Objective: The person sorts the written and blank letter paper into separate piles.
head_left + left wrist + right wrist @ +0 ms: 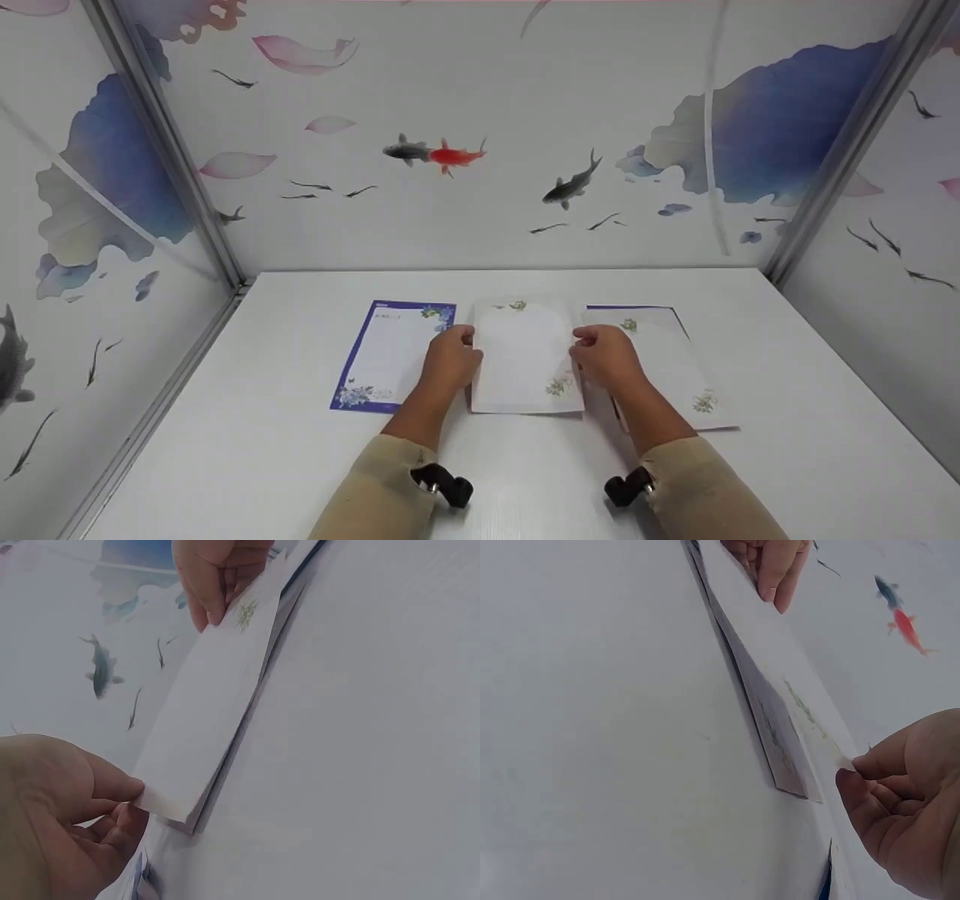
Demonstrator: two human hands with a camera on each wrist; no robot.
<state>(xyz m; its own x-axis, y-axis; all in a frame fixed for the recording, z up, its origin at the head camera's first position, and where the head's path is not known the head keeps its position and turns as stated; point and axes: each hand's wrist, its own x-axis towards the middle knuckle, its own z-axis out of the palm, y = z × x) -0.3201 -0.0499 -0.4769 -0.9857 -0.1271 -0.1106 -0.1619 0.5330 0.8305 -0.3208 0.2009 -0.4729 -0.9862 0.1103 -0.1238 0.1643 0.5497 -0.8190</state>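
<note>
A white sheet of letter paper (525,360) with small green flower prints is stretched between both hands. My left hand (452,360) pinches its left edge between thumb and fingers, as the left wrist view also shows for that hand (67,810). At the opposite edge my right hand (606,356) pinches the paper the same way; in the right wrist view the thumb and fingers of this hand (907,795) meet on it. The held sheet is raised a little and tilted. Beneath it lies more paper (780,757), with printed flowers partly showing.
On the left lies a blue-bordered sheet (390,352) with flower corners, partly behind the left forearm. To the right, a flower-printed white sheet (675,367) lies over something dark-edged, partly covered by the right arm. Printed panels surround the white table (225,420) at the back and sides.
</note>
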